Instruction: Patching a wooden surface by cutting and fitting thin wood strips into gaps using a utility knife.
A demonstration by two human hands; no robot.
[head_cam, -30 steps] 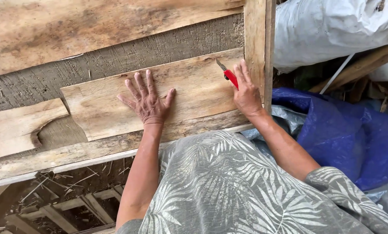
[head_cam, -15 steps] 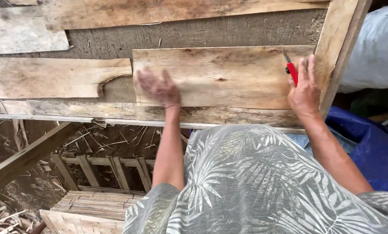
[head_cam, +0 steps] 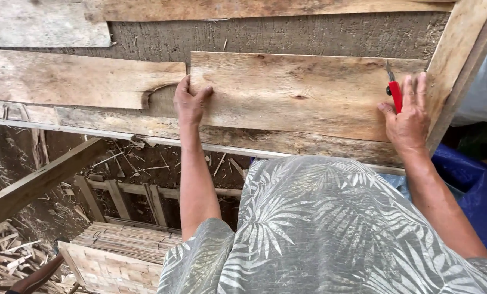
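A pale wooden board (head_cam: 303,92) lies flat on a rough grey work surface (head_cam: 287,34). My left hand (head_cam: 189,102) grips the board's left end, fingers curled over its edge. At the board's right end my right hand (head_cam: 408,117) rests on the wood, holding a red-handled utility knife (head_cam: 394,90) with its blade pointing up and away. A similar weathered board (head_cam: 75,79) with a notched end lies just left of my left hand.
A wooden beam (head_cam: 464,60) runs diagonally at the right edge. More planks (head_cam: 254,7) lie across the top. Below are a woven bamboo panel (head_cam: 118,253), a slanted timber (head_cam: 37,182), wood scraps (head_cam: 4,256) and a blue tarp (head_cam: 472,185) at right.
My left hand slid left from the middle of the board to grip its left end. The view shifted, and my right hand stayed at the right end with the knife.
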